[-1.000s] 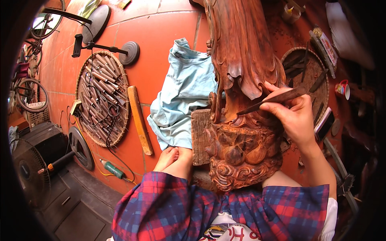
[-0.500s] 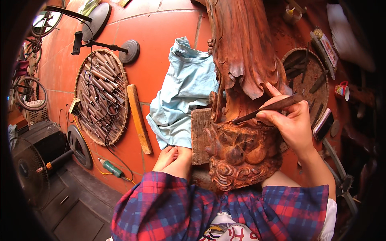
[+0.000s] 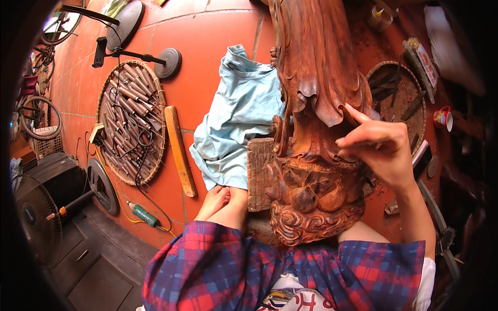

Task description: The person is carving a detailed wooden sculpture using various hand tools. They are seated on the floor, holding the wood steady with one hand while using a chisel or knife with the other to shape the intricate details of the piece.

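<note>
Orange tiled floor (image 3: 207, 46), reddish-brown carved wooden statue (image 3: 311, 103) lying at centre.
Right hand (image 3: 381, 150), at 3 o'clock, curls against the carving; whether it pinches anything I cannot tell. Left hand hidden.

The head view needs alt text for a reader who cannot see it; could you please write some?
A person's right hand rests on a tall reddish carved wooden statue lying on an orange tiled floor. A light blue cloth and a round basket of chisels lie to its left.
</note>
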Motion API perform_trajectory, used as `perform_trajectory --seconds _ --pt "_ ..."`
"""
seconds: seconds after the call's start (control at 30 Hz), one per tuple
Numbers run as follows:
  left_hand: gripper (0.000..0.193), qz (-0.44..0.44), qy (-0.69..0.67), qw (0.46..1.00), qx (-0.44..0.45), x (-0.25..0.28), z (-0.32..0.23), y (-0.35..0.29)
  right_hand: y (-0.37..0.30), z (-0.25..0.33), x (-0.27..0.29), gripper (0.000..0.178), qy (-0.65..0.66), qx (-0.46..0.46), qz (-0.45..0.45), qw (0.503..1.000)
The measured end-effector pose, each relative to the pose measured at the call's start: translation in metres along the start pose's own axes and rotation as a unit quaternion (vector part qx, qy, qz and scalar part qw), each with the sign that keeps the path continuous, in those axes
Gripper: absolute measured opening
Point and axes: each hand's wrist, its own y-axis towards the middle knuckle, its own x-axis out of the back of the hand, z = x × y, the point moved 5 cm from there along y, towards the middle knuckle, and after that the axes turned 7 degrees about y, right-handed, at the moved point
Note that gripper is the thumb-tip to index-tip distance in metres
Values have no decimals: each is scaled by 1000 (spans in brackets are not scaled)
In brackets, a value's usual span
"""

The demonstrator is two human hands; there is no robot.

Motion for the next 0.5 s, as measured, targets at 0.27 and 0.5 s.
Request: perform_trajectory --seconds 0.27,0.5 --pt "25 -4 16 1000 17 6 6 4 5 1 -2 13 -28 21 24 999" --pt "26 -1 13 1000 -7 6 10 9 3 -7 0 12 -8 53 24 998"
